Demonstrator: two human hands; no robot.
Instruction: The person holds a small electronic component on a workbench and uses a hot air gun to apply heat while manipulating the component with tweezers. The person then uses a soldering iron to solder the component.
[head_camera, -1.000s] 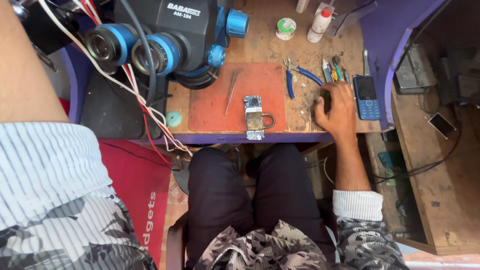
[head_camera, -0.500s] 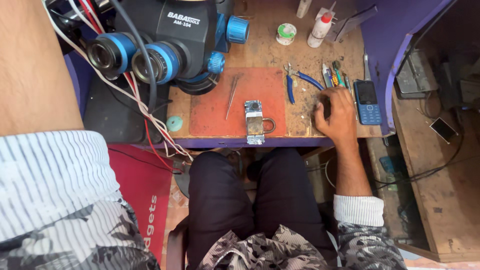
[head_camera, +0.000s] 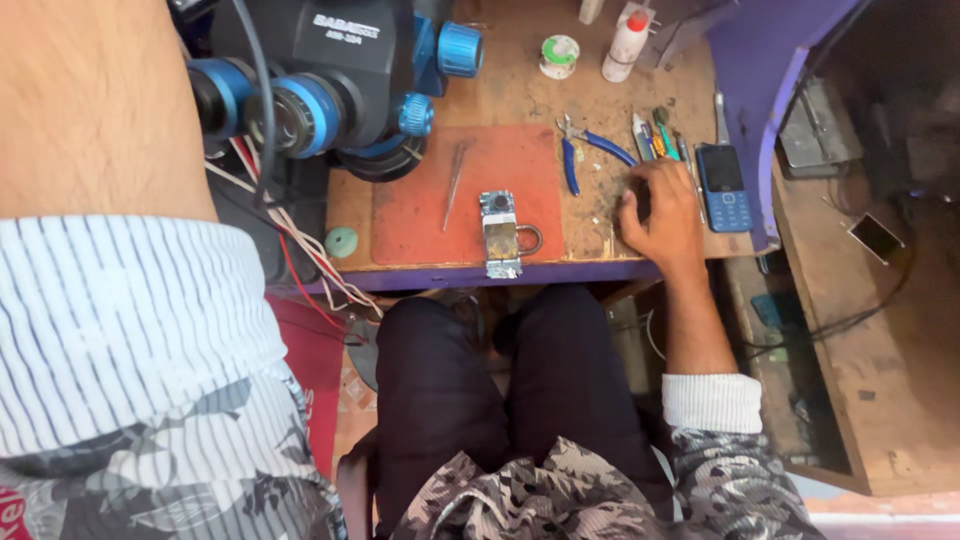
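**Right hand down on the bench beside the tools**

Right hand rests palm-down on the wooden bench, fingers curled over something small and dark; what it is cannot be told, nor whether the fingers truly grip it. Hand sits just right of the red mat, between the blue-handled pliers and the keypad phone. A cluster of small hand tools lies just above the knuckles, near but not clearly touching.

Left hand is out of frame. Only the bare left forearm and its striped cuff fill the near left side, raised close to the camera; its grip cannot be seen.

On the mat: tweezers lying nearly upright, and a small metal board clamp at the front edge, overhanging slightly. Both well apart from the right hand.

Microscope, black with blue rings, stands over the bench's left rear. A solder spool and a white bottle with red cap sit at the back. A small green disc lies left of the mat.
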